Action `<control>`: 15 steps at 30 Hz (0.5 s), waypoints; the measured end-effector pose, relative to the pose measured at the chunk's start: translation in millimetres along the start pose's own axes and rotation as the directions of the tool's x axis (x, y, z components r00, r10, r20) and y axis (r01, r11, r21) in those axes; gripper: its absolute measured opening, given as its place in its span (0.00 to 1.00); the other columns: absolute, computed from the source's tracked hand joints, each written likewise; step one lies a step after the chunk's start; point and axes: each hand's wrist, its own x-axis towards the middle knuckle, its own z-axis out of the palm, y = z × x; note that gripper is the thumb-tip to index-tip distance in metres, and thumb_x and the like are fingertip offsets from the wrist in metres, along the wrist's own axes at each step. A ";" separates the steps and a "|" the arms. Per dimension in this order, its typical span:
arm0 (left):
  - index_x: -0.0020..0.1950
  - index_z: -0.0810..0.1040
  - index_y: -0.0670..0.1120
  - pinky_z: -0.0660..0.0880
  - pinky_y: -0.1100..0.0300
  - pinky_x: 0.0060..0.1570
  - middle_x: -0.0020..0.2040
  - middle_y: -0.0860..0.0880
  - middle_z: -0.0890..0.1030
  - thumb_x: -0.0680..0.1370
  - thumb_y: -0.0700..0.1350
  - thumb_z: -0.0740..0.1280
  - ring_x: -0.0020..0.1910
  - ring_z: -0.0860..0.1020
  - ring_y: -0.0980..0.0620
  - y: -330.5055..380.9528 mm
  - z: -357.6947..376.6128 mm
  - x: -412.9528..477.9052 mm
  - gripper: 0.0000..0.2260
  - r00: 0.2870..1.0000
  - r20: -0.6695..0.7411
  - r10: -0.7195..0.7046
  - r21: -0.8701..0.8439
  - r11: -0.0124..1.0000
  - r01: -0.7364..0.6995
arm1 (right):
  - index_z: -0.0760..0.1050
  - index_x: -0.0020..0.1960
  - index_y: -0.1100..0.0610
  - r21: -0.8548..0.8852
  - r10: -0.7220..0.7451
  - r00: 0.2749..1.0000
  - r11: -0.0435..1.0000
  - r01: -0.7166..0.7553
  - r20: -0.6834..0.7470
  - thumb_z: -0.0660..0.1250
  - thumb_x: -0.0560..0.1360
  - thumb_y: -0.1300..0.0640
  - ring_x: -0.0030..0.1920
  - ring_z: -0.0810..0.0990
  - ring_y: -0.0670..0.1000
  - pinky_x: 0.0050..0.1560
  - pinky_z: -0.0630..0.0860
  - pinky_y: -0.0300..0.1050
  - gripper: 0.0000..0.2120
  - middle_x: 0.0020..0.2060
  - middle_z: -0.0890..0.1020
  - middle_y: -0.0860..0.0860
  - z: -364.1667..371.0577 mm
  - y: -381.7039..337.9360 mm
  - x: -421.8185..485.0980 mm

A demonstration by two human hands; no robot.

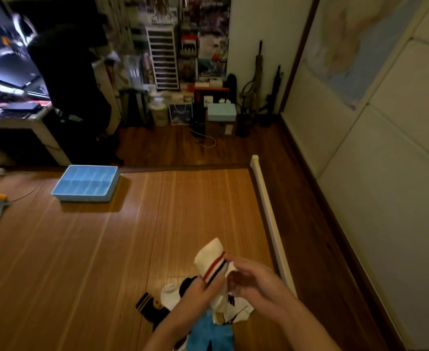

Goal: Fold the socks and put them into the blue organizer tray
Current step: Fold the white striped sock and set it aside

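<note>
Our left hand (198, 298) and right hand (252, 281) both gripping a white striped sock (209, 258), sock pile (169, 296) beneath, blue organizer tray (81, 197) well apart on the mat (81, 249)

Dim indoor scene in warm, yellowish light. The woven mat (107, 236) carries pale streaks of glare, strongest in a bright spot just beyond the hands. The blue organizer tray (86, 183) throws a soft shadow to its right and front. The upper left is nearly black, broken by a washed-out bluish-white patch (3, 59) at the frame edge. The shelves (162, 59) at the back are grainy and smeared by motion blur. The left hand (198, 297), the right hand (251, 279) and the white sock (209, 259) they hold look slightly soft. Wide-angle distortion slants the white rail (266, 211) and the pale, evenly lit wall panels (385, 173) on the right.
</note>
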 end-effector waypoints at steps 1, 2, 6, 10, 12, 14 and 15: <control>0.70 0.74 0.56 0.78 0.61 0.62 0.64 0.58 0.83 0.80 0.54 0.68 0.64 0.80 0.60 1.6 -1.1 -1.0 0.19 0.998 -0.005 0.058 0.042 0.997 -0.058 | 0.83 0.59 0.66 0.060 -0.012 0.999 0.998 0.011 0.030 0.69 0.75 0.64 0.46 0.81 0.55 0.50 0.78 0.48 0.14 0.47 0.84 0.61 4.0 -5.1 -4.0; 0.71 0.74 0.55 0.78 0.58 0.63 0.64 0.56 0.83 0.79 0.52 0.70 0.64 0.81 0.57 4.0 -3.0 -1.1 0.19 0.995 -0.026 0.099 0.055 0.994 -0.097 | 0.82 0.60 0.66 0.074 -0.030 0.998 0.997 0.025 0.062 0.68 0.75 0.65 0.47 0.81 0.55 0.51 0.77 0.48 0.15 0.48 0.84 0.61 7.6 -10.0 -8.4; 0.68 0.80 0.48 0.80 0.48 0.62 0.61 0.45 0.85 0.81 0.50 0.68 0.60 0.84 0.45 12.6 -12.3 2.6 0.16 0.985 -0.119 0.124 -0.099 0.986 -0.136 | 0.85 0.57 0.47 -0.608 -0.255 0.966 0.761 0.227 0.042 0.68 0.78 0.62 0.52 0.84 0.46 0.49 0.79 0.41 0.14 0.52 0.86 0.47 18.6 -20.5 -22.8; 0.68 0.79 0.43 0.79 0.44 0.62 0.61 0.40 0.85 0.80 0.49 0.68 0.61 0.83 0.40 17.0 -14.3 4.0 0.19 0.995 -0.073 0.068 -0.238 0.968 -0.083 | 0.79 0.53 0.43 -0.905 -0.427 0.890 0.296 0.305 0.161 0.74 0.75 0.51 0.54 0.77 0.42 0.49 0.74 0.35 0.08 0.54 0.77 0.43 25.3 -26.2 -20.5; 0.67 0.80 0.42 0.78 0.42 0.62 0.61 0.37 0.84 0.83 0.54 0.62 0.61 0.82 0.38 14.6 -14.7 5.5 0.20 0.998 -0.059 0.023 -0.328 0.944 -0.041 | 0.78 0.51 0.45 -0.920 -0.452 0.873 0.233 0.315 0.184 0.73 0.76 0.52 0.56 0.76 0.42 0.53 0.76 0.37 0.06 0.54 0.75 0.43 27.4 -27.6 -18.7; 0.68 0.80 0.42 0.77 0.41 0.64 0.63 0.36 0.83 0.86 0.55 0.56 0.63 0.81 0.37 11.5 -15.7 7.8 0.23 0.996 -0.082 -0.019 -0.417 0.909 -0.017 | 0.78 0.50 0.47 -0.908 -0.477 0.862 0.261 0.328 0.174 0.73 0.76 0.53 0.54 0.79 0.42 0.54 0.79 0.40 0.05 0.52 0.79 0.43 25.4 -29.5 -19.1; 0.68 0.79 0.42 0.78 0.42 0.62 0.62 0.37 0.83 0.86 0.55 0.56 0.62 0.82 0.38 10.5 -17.5 9.4 0.22 0.993 -0.118 -0.019 -0.448 0.894 -0.036 | 0.78 0.50 0.48 -0.884 -0.481 0.862 0.318 0.343 0.161 0.72 0.77 0.53 0.52 0.81 0.42 0.53 0.81 0.42 0.04 0.50 0.81 0.45 23.1 -30.7 -20.3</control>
